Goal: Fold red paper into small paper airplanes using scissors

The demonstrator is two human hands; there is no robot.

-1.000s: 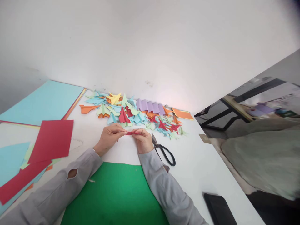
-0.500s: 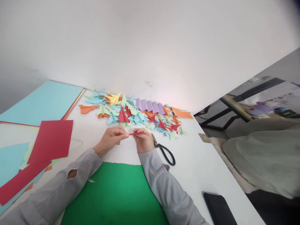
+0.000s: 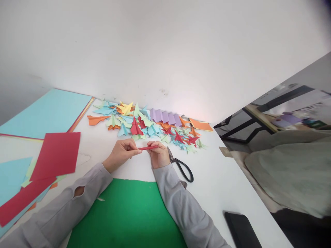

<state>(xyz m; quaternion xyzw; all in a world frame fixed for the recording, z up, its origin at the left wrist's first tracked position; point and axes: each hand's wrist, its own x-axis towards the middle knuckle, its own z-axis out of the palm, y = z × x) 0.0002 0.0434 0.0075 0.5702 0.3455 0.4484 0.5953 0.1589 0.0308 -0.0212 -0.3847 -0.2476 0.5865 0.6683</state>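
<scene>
A narrow folded piece of red paper (image 3: 146, 148) stretches between my two hands, above the white table just beyond the green mat. My left hand (image 3: 122, 151) pinches its left end between thumb and fingers. Its right end is in my right hand (image 3: 159, 154), whose fingers curl around it and partly hide it. Right behind the hands lies a heap of folded paper planes, with a red paper plane (image 3: 136, 127) closest to the left fingertips. Black-handled scissors (image 3: 184, 171) rest beside my right wrist, their blades partly covered.
The green mat (image 3: 126, 213) lies under my forearms. Red paper sheets (image 3: 58, 155) and large light-blue sheets (image 3: 51, 112) are on the left. Pleated purple paper (image 3: 165, 117) and orange paper (image 3: 201, 124) sit by the wall. A black phone-like object (image 3: 243, 229) lies at the right edge.
My left hand has shifted very slightly left along the red paper, so more of the strip shows between the hands. My right hand stays nearly in place.
</scene>
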